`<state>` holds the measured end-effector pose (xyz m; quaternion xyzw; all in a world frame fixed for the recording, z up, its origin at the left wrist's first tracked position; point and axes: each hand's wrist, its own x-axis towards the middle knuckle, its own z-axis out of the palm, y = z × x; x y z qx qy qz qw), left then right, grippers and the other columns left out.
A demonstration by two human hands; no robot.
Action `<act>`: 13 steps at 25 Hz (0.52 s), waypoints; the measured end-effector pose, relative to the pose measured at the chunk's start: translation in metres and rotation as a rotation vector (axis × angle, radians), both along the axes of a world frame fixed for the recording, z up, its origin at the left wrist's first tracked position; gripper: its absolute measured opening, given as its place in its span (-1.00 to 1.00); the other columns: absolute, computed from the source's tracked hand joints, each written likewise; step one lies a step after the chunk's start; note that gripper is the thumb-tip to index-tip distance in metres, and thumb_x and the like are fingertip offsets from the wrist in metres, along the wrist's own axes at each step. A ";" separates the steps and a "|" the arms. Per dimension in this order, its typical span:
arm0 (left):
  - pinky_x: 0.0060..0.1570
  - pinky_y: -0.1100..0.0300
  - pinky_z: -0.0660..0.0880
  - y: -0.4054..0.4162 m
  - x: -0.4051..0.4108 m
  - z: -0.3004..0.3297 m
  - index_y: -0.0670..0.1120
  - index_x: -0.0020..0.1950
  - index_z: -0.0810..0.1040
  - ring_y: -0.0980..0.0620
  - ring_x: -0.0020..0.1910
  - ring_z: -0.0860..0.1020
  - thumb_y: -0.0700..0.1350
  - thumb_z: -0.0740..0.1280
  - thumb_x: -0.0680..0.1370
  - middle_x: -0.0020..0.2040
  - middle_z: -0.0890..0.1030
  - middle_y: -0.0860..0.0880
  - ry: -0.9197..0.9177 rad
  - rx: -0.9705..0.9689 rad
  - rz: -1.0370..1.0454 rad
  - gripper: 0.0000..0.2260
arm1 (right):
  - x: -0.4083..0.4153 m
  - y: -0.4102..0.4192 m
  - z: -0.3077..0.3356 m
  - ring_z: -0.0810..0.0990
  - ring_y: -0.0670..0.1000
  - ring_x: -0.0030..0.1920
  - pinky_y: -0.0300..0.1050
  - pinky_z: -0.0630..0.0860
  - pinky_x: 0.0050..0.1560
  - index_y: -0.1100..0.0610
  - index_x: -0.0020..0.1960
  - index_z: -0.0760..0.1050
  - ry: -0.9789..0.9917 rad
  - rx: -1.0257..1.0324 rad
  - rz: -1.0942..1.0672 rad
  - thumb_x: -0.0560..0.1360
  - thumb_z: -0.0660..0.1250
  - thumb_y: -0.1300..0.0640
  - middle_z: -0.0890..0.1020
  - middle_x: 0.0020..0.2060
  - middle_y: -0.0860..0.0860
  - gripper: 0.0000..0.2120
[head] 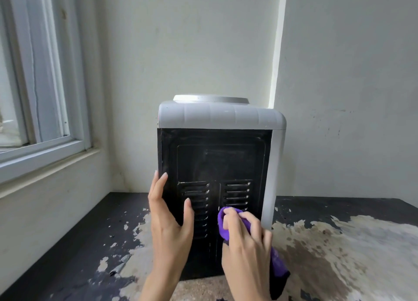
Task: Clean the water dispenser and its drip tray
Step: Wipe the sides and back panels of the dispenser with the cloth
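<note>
A small grey water dispenser (222,116) stands on a worn table with its black, vented back panel (214,160) turned toward me. My left hand (168,217) rests with straight fingers on the panel's left edge, thumb lying over the left vent slots. My right hand (245,239) grips a bunched purple cloth (224,224) and presses it against the lower right vents. The cloth's tail hangs below my wrist. The dispenser's front and its drip tray are hidden from view.
The dark table top (339,244) has peeling paint and pale bare patches around the dispenser. A window with a white frame (45,124) and sill lies to the left. White walls meet in a corner just behind the dispenser.
</note>
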<state>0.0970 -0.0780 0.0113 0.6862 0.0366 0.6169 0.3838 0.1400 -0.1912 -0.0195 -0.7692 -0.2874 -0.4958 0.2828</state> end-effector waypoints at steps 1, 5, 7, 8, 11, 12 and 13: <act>0.40 0.39 0.09 -0.001 0.000 0.001 0.15 0.39 0.20 0.14 0.47 0.19 -0.34 0.34 0.50 0.46 0.27 -0.09 0.000 -0.018 0.000 -0.39 | 0.002 -0.002 0.004 0.44 -0.03 -0.02 -0.06 0.41 -0.24 0.11 -0.07 0.55 0.023 -0.004 0.026 -0.04 0.54 0.46 0.52 -0.09 -0.18 -0.42; 0.42 0.34 0.11 0.003 -0.003 -0.003 0.16 0.39 0.20 0.13 0.46 0.22 -0.39 0.30 0.50 0.43 0.31 -0.05 0.015 0.003 -0.005 -0.37 | 0.025 -0.025 0.000 0.47 -0.16 0.07 -0.15 0.52 -0.13 -0.09 -0.17 0.36 0.198 0.079 0.382 0.14 0.42 0.52 0.46 0.02 -0.30 -0.43; 0.44 0.22 0.15 0.007 -0.005 -0.012 0.13 0.40 0.21 0.10 0.46 0.24 -0.41 0.26 0.51 0.44 0.31 -0.03 0.021 0.000 -0.056 -0.39 | 0.034 -0.038 -0.008 0.53 -0.11 0.14 -0.15 0.53 -0.01 -0.13 -0.21 0.35 0.279 0.114 0.545 0.23 0.31 0.51 0.54 0.04 -0.21 -0.48; 0.44 0.17 0.17 0.009 -0.006 -0.019 0.09 0.42 0.21 0.07 0.47 0.24 -0.40 0.25 0.52 0.45 0.30 -0.03 0.016 0.003 -0.088 -0.41 | 0.034 -0.042 -0.011 0.54 -0.09 0.14 -0.15 0.52 0.04 -0.18 -0.19 0.38 0.273 0.142 0.543 0.23 0.30 0.51 0.55 0.02 -0.18 -0.44; 0.43 0.13 0.20 0.012 -0.008 -0.053 0.10 0.44 0.19 0.00 0.47 0.25 -0.27 0.22 0.54 0.47 0.29 -0.01 -0.020 0.017 -0.136 -0.46 | 0.034 -0.041 -0.012 0.51 -0.09 0.04 -0.27 0.47 0.02 -0.19 -0.05 0.45 0.153 0.204 0.411 0.18 0.34 0.50 0.47 -0.03 -0.22 -0.37; 0.41 0.14 0.22 0.013 -0.009 -0.064 0.15 0.44 0.20 0.01 0.46 0.27 -0.19 0.20 0.53 0.46 0.31 0.03 -0.024 0.007 -0.139 -0.48 | 0.033 -0.040 -0.010 0.49 -0.11 -0.02 -0.30 0.46 -0.02 -0.12 -0.04 0.46 0.099 0.191 0.361 0.15 0.36 0.50 0.44 -0.04 -0.21 -0.40; 0.40 0.17 0.24 0.014 -0.010 -0.072 0.21 0.42 0.21 0.05 0.44 0.30 -0.13 0.19 0.52 0.44 0.33 0.09 -0.026 -0.009 -0.142 -0.49 | 0.033 -0.038 -0.007 0.46 -0.11 -0.06 -0.27 0.48 -0.07 -0.06 -0.04 0.48 0.057 0.168 0.304 0.11 0.39 0.52 0.41 -0.05 -0.20 -0.40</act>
